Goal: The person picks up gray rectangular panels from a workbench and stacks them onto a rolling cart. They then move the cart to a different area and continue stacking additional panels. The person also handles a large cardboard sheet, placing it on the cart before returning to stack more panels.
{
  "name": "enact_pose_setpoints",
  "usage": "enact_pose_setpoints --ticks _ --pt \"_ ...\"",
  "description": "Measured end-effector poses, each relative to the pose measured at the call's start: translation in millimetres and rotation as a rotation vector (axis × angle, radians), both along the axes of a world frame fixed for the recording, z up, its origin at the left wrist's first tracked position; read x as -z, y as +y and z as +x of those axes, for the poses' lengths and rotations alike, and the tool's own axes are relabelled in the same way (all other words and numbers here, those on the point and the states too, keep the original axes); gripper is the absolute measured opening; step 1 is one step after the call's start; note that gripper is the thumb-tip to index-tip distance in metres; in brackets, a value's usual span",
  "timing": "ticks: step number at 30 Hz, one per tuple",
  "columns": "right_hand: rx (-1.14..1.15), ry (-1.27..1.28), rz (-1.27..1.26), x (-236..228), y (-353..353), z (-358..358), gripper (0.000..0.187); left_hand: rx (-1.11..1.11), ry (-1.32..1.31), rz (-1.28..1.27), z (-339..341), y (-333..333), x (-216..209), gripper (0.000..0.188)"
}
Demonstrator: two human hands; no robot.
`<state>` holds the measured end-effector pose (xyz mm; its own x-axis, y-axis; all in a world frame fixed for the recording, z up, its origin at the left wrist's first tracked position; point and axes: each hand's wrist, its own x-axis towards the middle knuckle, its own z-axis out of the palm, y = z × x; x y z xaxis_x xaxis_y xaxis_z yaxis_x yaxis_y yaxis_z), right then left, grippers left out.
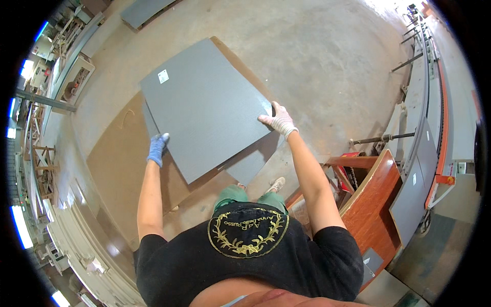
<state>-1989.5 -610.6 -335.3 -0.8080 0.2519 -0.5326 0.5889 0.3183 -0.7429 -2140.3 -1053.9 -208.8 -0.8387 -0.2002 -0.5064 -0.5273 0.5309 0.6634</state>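
A large grey panel [204, 110] with a small white label [163, 77] near its far left corner is held tilted between my hands. My left hand [157, 149], in a blue glove, closes on its left edge. My right hand [279, 121], in a white glove, grips the right edge with the thumb on top and the other fingers mostly hidden. Beneath it lies another grey panel [249, 162], partly covered. Both are above a brown board [115, 148] on the floor.
To my right stands a reddish-brown wooden table [376, 204] beside a long machine with an orange rail [443, 117]. Grey panels [415, 181] rest along that machine. Pale stacked boards [84, 250] are at lower left. Another grey panel [146, 11] lies at the far end.
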Motion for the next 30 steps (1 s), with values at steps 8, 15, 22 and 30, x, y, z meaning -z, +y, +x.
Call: enact_pose_setpoints --ticks 8,15,22,30 --pt "0.270 0.157 -0.461 95 37 3 0.080 0.039 0.367 -0.182 13 133 75 0.073" --pt "0.259 0.247 0.139 63 205 223 0.070 -0.121 0.104 0.171 227 284 107 0.063" --pt "0.997 0.018 0.925 16 417 682 0.039 0.510 0.749 -0.519 346 499 44 0.057" --pt "1.495 -0.723 0.720 38 510 1141 0.056 1.009 -0.624 0.627 779 968 156 0.062"
